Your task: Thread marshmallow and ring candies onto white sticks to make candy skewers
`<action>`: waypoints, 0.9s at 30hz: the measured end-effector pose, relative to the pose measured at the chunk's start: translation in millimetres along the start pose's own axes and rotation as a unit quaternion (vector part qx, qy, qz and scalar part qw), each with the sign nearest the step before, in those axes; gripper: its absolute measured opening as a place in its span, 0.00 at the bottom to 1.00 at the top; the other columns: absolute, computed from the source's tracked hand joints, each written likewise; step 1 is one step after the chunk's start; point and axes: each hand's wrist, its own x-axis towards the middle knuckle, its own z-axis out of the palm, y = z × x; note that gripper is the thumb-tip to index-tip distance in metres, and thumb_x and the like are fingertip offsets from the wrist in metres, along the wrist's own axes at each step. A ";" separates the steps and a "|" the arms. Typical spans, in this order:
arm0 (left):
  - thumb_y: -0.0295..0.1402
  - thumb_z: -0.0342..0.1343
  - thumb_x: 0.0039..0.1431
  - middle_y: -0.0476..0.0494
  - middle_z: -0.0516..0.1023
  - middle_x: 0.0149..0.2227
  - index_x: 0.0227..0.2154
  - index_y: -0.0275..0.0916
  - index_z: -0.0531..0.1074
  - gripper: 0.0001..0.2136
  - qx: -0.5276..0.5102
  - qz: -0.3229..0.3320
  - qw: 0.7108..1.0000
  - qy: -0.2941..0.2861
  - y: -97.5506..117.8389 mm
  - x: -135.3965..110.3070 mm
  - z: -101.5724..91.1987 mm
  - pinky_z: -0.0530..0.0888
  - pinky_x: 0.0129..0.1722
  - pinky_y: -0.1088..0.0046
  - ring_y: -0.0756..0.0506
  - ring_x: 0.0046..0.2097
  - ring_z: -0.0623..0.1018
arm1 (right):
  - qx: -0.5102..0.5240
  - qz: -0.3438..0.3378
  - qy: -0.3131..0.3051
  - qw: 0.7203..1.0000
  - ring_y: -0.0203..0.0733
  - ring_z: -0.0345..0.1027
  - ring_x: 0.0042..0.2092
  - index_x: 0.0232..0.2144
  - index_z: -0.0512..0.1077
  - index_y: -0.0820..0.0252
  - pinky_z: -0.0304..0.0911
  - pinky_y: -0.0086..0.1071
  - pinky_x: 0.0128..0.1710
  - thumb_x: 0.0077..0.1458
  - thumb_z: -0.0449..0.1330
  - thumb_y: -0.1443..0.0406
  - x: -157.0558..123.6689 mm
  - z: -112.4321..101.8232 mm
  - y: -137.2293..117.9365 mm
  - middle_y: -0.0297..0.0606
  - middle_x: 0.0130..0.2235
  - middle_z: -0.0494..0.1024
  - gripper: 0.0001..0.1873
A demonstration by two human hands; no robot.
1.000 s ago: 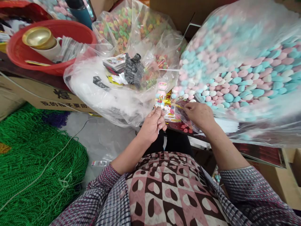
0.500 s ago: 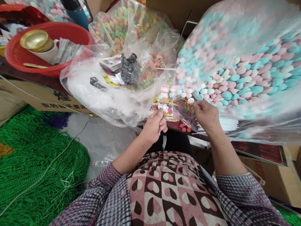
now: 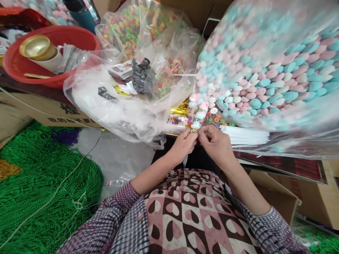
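My left hand (image 3: 183, 145) is closed around the lower end of a clear-wrapped marshmallow skewer (image 3: 200, 114), with pink, white and blue pieces inside. The packet leans up and to the right from my fingers. At its gathered neck lies a gold twist tie (image 3: 192, 129). My right hand (image 3: 217, 144) pinches the tie's right end, close against my left fingertips. Just behind the packet are loose gold twist ties (image 3: 182, 107) and some small ring-shaped candies (image 3: 218, 118). The fingers hide most of the stick.
A big clear bag of marshmallows (image 3: 275, 84) fills the right side. White sticks (image 3: 246, 136) lie beside my right hand. Behind stands a bag of ring candies (image 3: 127, 33); white plastic bags (image 3: 124, 118) lie left, near a red basin (image 3: 79, 35). Green cord (image 3: 53, 176) is heaped lower left.
My right hand has come left from beside the marshmallow bag to my left hand, bringing the gold twist tie to the packet's neck. The packet has shifted right and tilted.
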 end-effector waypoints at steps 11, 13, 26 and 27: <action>0.44 0.59 0.57 0.59 0.55 0.19 0.28 0.38 0.63 0.15 -0.117 0.013 0.993 0.000 0.2 0.5 -2.8 0.49 0.15 0.84 0.58 0.17 0.53 | 0.188 0.053 -0.019 0.981 0.38 0.70 0.29 0.35 0.77 0.57 0.67 0.33 0.32 0.56 0.61 0.59 -9.3 -2.4 1.1 0.34 0.28 0.78 0.09; 0.44 0.58 0.58 0.59 0.55 0.17 0.27 0.37 0.65 0.15 -0.129 -0.004 0.991 -0.028 2.5 -1.1 -2.1 0.49 0.15 0.84 0.58 0.16 0.52 | 0.267 0.096 -0.013 0.959 0.36 0.67 0.27 0.29 0.77 0.58 0.65 0.31 0.29 0.53 0.64 0.57 -10.1 -2.6 0.0 0.33 0.25 0.76 0.10; 0.40 0.51 0.61 0.60 0.49 0.13 0.22 0.36 0.66 0.16 -0.128 -0.176 0.947 -0.235 17.0 -14.9 -10.9 0.50 0.13 0.82 0.57 0.13 0.49 | 0.503 0.125 -0.139 0.844 0.45 0.73 0.46 0.32 0.79 0.51 0.66 0.39 0.50 0.43 0.73 0.57 -10.3 -16.4 4.7 0.34 0.40 0.81 0.13; 0.40 0.50 0.62 0.59 0.49 0.13 0.22 0.36 0.66 0.16 -0.137 -0.198 0.936 -0.257 17.2 -15.7 -10.3 0.51 0.13 0.82 0.57 0.13 0.49 | 0.509 0.119 -0.163 0.837 0.47 0.73 0.48 0.33 0.79 0.51 0.65 0.41 0.51 0.43 0.73 0.56 -10.7 -18.0 6.8 0.35 0.42 0.81 0.14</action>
